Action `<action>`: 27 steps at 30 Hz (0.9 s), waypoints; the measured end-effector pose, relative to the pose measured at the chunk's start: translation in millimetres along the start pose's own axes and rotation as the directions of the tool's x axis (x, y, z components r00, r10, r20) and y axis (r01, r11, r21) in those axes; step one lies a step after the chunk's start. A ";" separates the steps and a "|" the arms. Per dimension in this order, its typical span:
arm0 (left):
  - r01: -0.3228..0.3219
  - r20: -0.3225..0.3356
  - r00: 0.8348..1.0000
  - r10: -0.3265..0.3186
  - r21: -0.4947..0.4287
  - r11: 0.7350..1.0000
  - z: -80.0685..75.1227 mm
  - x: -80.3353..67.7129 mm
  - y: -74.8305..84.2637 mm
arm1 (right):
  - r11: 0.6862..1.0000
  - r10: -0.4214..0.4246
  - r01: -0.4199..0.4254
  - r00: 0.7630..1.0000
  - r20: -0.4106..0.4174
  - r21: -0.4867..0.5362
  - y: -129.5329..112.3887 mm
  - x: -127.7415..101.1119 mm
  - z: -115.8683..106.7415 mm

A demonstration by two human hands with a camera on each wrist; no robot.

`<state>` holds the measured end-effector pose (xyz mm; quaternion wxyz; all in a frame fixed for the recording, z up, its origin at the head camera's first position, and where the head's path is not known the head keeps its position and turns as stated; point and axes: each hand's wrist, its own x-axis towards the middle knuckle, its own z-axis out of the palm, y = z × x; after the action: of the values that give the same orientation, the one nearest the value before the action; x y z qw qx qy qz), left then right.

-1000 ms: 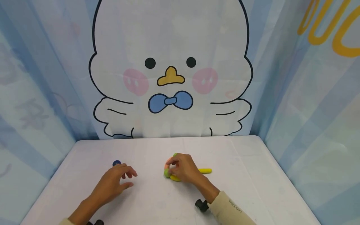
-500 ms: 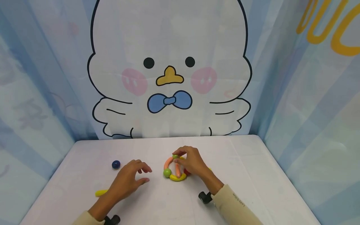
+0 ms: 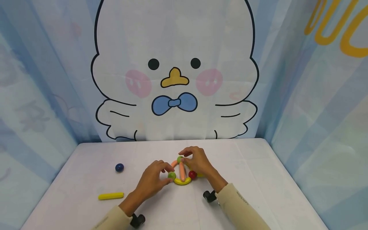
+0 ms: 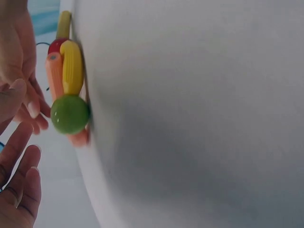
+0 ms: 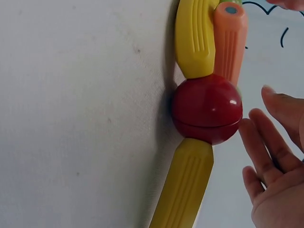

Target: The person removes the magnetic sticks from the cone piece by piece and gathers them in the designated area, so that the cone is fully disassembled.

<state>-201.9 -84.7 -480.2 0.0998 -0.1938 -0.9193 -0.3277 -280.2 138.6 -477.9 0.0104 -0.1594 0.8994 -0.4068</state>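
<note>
Magnet-toy-like sticks and balls form a ring on the table (image 3: 161, 204). My left hand (image 3: 153, 179) reaches beside its near green ball (image 3: 172, 175), fingers and thumb spread about it; in the left wrist view the fingers are apart from that ball. My right hand (image 3: 199, 161) is at the far green ball (image 3: 180, 159), thumb and fingers parted around it. A curved yellow stick (image 3: 182, 181) joins the near green ball to a red ball (image 5: 207, 108). Inside the ring lies a straight orange stick (image 3: 182, 171); a curved orange stick (image 3: 174, 164) makes the left side.
A dark blue ball (image 3: 119, 167) and a straight yellow stick (image 3: 111, 196) lie apart on the left. Another yellow stick (image 5: 183, 185) extends outward from the red ball. A curtain with a cartoon bird (image 3: 175, 124) hangs behind the table's far edge.
My left hand has moved right to the near green ball, uncovering the loose yellow stick. My right hand has shifted back from over the ring to the far green ball, its fingers parting.
</note>
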 end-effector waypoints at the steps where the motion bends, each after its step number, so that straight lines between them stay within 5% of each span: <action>1: -0.015 -0.002 1.000 0.015 -0.008 1.000 3.1 1.8 0.9 | 1.000 0.003 -0.003 1.000 0.006 -0.004 1.1 1.1 0.0; 15: -0.053 0.033 0.998 0.053 -0.010 0.999 35.6 18.7 3.0 | 1.000 0.018 -0.018 0.997 0.072 0.002 10.8 16.4 3.7; 27: -0.043 0.053 0.998 0.043 -0.004 0.999 34.5 20.8 5.6 | 0.999 0.039 -0.039 0.996 0.077 0.010 11.0 18.3 6.3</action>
<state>-220.4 -52.5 -497.0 0.0823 -0.2223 -0.9168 -0.3214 -299.7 135.4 -488.1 0.0539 -0.1573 0.8989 -0.4055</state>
